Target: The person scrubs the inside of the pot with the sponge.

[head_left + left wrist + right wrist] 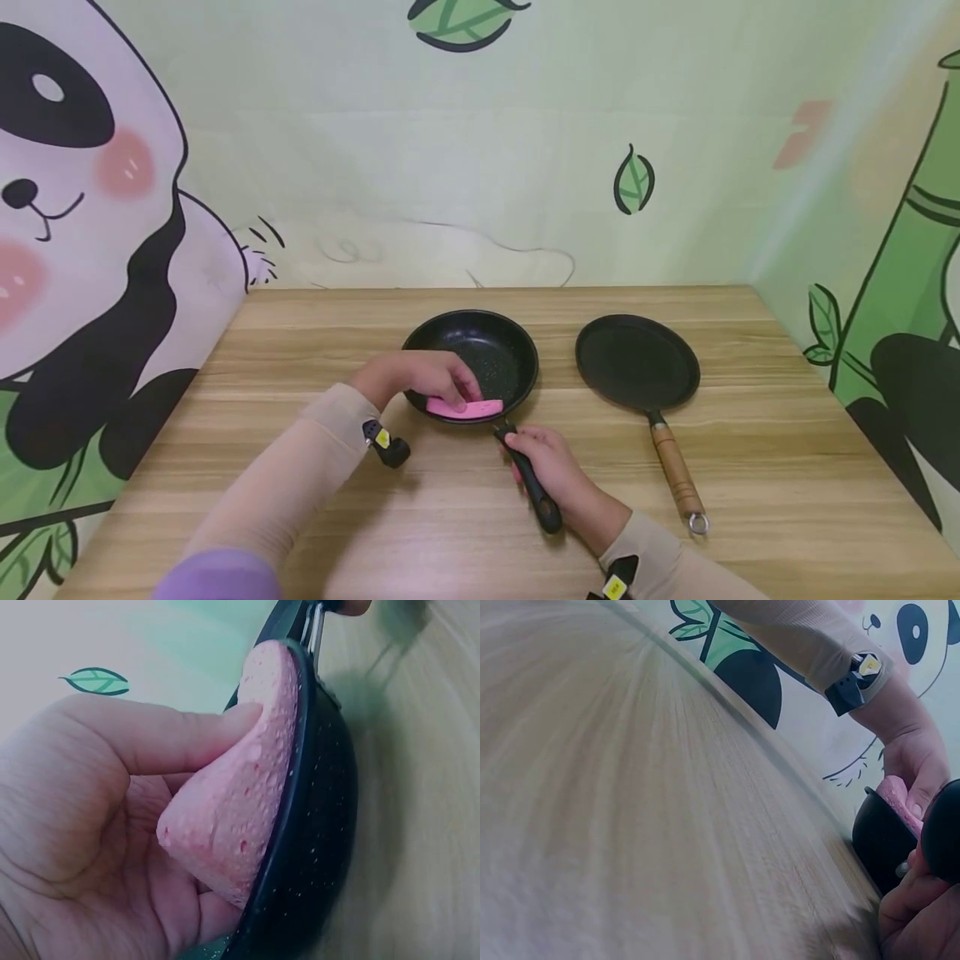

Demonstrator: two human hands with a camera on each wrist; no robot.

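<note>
A deep black frying pan (498, 354) with a speckled surface sits mid-table, its handle (534, 487) pointing toward the front right. My left hand (438, 377) pinches a pink sponge (465, 409) between thumb and fingers, at the near inside wall of the pan. In the left wrist view the sponge (236, 799) is bent and lies along the pan's rim (281, 817). My right hand (553, 467) grips the black handle close to the pan, thumb on top. The right wrist view catches part of the right hand (922, 922) at its lower right edge.
To the right lies a flat black griddle pan (637, 360) with a wooden handle (677, 471) ending in a metal ring. Both stand on a wood-grain table (300, 333). Behind it rises a wall (337, 167) printed with pandas and leaves.
</note>
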